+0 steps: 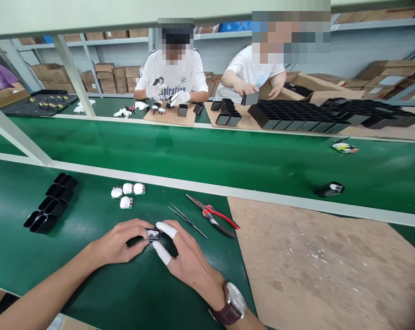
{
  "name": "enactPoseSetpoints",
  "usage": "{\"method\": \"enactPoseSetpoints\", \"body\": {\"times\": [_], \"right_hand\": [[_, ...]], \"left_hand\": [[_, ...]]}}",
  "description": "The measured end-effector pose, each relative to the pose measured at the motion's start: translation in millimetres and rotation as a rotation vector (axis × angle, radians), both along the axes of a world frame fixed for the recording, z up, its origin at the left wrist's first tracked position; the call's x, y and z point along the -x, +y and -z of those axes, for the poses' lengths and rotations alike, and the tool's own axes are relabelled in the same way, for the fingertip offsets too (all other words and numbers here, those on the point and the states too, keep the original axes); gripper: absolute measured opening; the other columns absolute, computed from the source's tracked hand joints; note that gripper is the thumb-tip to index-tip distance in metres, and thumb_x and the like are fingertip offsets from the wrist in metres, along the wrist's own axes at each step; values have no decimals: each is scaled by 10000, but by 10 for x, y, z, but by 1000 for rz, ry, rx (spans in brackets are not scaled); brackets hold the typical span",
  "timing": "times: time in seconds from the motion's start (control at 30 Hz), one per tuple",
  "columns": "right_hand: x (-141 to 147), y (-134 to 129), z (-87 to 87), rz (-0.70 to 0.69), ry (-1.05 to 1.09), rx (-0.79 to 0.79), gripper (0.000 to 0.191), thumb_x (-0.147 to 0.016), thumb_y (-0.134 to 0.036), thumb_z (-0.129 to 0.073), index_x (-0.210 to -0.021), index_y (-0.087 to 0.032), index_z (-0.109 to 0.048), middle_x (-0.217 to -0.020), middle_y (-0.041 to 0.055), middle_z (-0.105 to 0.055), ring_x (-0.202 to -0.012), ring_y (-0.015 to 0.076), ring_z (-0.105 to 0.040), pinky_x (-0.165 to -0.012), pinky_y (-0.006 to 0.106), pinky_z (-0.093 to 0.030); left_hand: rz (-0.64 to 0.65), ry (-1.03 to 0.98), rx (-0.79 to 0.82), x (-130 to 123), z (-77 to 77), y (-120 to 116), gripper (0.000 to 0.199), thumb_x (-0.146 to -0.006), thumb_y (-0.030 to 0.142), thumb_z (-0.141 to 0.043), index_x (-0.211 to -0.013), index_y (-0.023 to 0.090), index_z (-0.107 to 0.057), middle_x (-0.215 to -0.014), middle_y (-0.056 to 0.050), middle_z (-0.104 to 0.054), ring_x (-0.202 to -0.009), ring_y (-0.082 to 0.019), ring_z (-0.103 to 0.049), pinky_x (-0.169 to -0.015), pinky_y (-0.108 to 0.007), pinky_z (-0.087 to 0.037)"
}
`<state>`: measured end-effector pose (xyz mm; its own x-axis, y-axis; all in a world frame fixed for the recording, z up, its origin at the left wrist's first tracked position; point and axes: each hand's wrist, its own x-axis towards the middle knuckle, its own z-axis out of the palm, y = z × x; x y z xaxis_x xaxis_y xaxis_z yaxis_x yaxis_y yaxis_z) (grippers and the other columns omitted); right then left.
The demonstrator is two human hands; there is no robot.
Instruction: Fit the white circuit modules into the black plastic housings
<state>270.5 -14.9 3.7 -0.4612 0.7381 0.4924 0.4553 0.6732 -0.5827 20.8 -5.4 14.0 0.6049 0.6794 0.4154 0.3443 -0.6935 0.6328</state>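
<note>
Between my two hands is a small black plastic case [153, 235] with a pale part and circuitry inside its open end. My left hand [121, 242] pinches its left side between thumb and fingers. My right hand [188, 259], with white finger cots on thumb and forefinger and a watch [235, 300] on the wrist, is closed about its right edge. Past my hands lie several circuit boards [126, 202] topped with white blobs. Tweezers [187, 221] and red-handled pliers [212, 215] rest right of them. Several empty black cases [44, 223] stand at the left.
A cardboard sheet [331, 261] covers the bench at the right. Beyond a pale rail [159, 182], a green belt [200, 151] carries a black case [330, 189] and a small packet [345, 147]. Across it, co-workers handle parts beside rows of black cases [296, 117].
</note>
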Motion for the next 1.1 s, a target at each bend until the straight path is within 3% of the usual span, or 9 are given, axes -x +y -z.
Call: {"method": "enactPoseSetpoints", "body": {"times": [0.13,0.3,0.43,0.53,0.6,0.73,0.83,1.0,1.1], "right_hand": [[-28,24,14,36,-6,-69,355,-1051,-165,-521,-1404,-201,-515,-1253,127,-663,-1102,253,-671,-933,435,-611],[-26,63,52,44,-15,-124,420,-1036,-81,-451,-1429,-211,-523,-1239,117,-670,-1084,242,-665,-934,432,-604],[-19,83,76,60,-30,-129,475,-1019,-49,-432,-1465,-201,-490,-1247,123,-658,-1086,239,-654,-926,422,-599],[6,91,101,102,-85,-165,427,-1019,-53,-440,-1423,-170,-516,-1226,133,-658,-1072,248,-645,-917,424,-597],[32,94,128,110,-161,-175,400,-996,-36,-455,-1364,-153,-559,-1223,143,-654,-1064,260,-636,-911,436,-593],[71,100,200,67,-309,-177,356,-880,7,-550,-1185,-143,-656,-1226,156,-649,-1102,301,-604,-916,463,-578],[77,112,268,70,-342,-169,350,-837,22,-593,-1133,-144,-677,-1237,147,-649,-1125,302,-584,-936,453,-565],[58,138,360,78,-323,-200,310,-828,11,-636,-1076,-168,-683,-1233,125,-646,-1098,289,-586,-935,434,-556],[41,151,379,76,-305,-245,357,-793,48,-617,-1068,-171,-675,-1213,113,-651,-1075,277,-600,-921,418,-561]], "left_hand": [[-4,35,-70,0,34,-12,316,-973,99,-696,-1269,201,-654,-1351,-160,-686,-1184,-247,-723,-978,-342,-621],[-9,-20,-59,-58,42,-26,252,-973,65,-674,-1148,237,-732,-1276,-129,-736,-1090,-244,-736,-889,-368,-629],[-240,-262,361,-89,62,16,98,-959,243,-748,-1050,208,-754,-1067,-101,-788,-909,-225,-772,-805,-363,-661],[-363,-494,768,-85,34,68,242,-936,397,-779,-999,166,-741,-860,-62,-766,-728,-183,-746,-697,-337,-672],[-376,-546,841,-70,-5,105,314,-906,454,-801,-978,154,-742,-820,-56,-755,-702,-180,-734,-689,-346,-675],[-474,-295,456,43,-107,347,351,-889,509,-781,-937,163,-743,-899,-82,-781,-750,-208,-759,-711,-354,-673],[-598,-89,175,245,-224,806,306,-888,487,-757,-956,188,-756,-1048,-90,-781,-881,-226,-773,-816,-366,-667],[-872,66,49,697,-396,1720,210,-954,382,-730,-1000,177,-741,-1090,-92,-741,-952,-231,-737,-923,-413,-625],[-949,178,68,890,-391,1999,280,-1026,350,-676,-1230,158,-677,-1241,-104,-697,-1062,-237,-706,-930,-447,-614]]}}
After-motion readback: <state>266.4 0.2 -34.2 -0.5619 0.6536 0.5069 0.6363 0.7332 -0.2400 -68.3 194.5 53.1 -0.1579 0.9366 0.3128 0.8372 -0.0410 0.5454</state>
